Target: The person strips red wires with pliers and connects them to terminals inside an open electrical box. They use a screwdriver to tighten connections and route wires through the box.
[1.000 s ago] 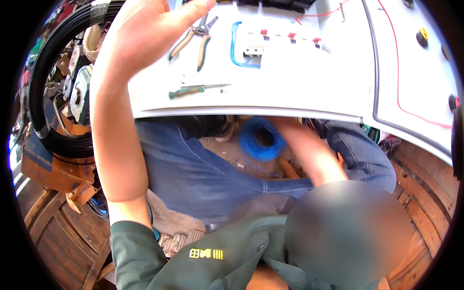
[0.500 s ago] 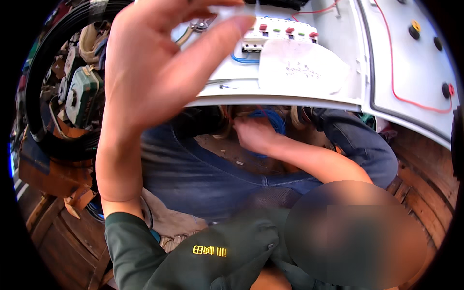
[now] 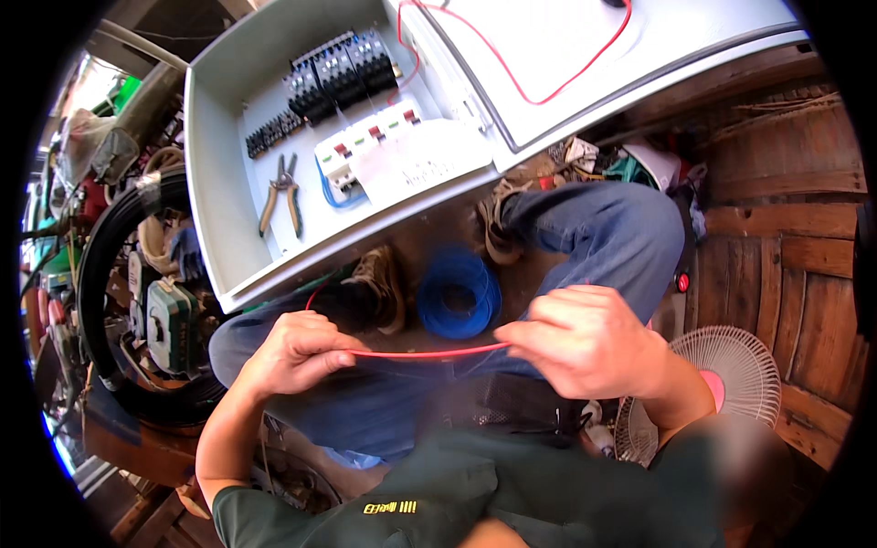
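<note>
A red wire [image 3: 429,354] stretches between my two hands above my lap, bowed slightly. My left hand [image 3: 303,354] is closed on its left end part, thumb pressed against the fingers, and a short loop of wire sticks up behind the knuckles. At the other side my right hand [image 3: 585,342] pinches the wire; its fingers are slightly smeared by motion. Beyond my knees is a grey metal electrical box [image 3: 219,205] with black contactors [image 3: 338,78], white circuit breakers [image 3: 365,137] and a sheet of paper [image 3: 416,173]. Pliers [image 3: 281,199] lie in it.
A blue wire coil [image 3: 459,292] lies on the floor between my shoes. The box's open door [image 3: 585,55] reaches out to the right, with a red wire on it. Left stand a large black cable coil [image 3: 91,301] and a green case [image 3: 172,324]. A fan [image 3: 744,374] is at right.
My left hand has come down from in front of the camera, and my right hand has risen from near the floor coil. Both now hold the red wire. The view has shifted, showing more of the box.
</note>
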A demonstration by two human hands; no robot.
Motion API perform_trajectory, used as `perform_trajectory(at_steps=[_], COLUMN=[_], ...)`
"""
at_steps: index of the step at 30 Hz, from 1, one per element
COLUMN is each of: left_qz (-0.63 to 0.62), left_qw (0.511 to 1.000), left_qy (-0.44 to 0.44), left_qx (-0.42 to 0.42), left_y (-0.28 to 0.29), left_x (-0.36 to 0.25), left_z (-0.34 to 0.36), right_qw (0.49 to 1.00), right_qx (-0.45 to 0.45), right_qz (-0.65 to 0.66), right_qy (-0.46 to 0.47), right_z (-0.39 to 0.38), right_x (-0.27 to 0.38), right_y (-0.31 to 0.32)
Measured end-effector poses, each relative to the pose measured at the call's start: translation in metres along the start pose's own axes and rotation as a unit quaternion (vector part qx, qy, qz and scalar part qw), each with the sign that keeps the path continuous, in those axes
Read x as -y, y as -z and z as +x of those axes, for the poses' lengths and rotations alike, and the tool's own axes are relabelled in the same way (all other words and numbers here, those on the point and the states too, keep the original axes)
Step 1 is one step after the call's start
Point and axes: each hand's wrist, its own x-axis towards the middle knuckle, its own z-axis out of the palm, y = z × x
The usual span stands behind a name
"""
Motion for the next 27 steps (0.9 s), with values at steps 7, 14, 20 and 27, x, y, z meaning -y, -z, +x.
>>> perform_trajectory(at_steps=[7,14,20,27], left_qz=[-0.056,-0.258,-0.161,-0.262], left_qw=[0.997,0.963,0.982,0.95], left_qy=[-0.032,0.042,-0.058,-0.046], left_qx=[0.035,-0.068,-0.077,-0.166], left_y=[-0.019,-0.051,-0.056,-0.01], left_x=[-0.046,-0.097,-0.103,-0.147], left_z=[0.031,0.086,0.101,0.137], right_qw=[0.996,0.995,0.996,0.877], right_qx=[0.01,0.008,-0.059,-0.302], right_qz=[-0.077,-0.088,0.004,0.354], right_qy=[0.038,0.046,-0.066,-0.122], right_z=[0.001,0.007,-0.005,0.014], right_x=[0.001,0.012,0.008,-0.011], right_y=[0.02,0.04,0.063,0.041])
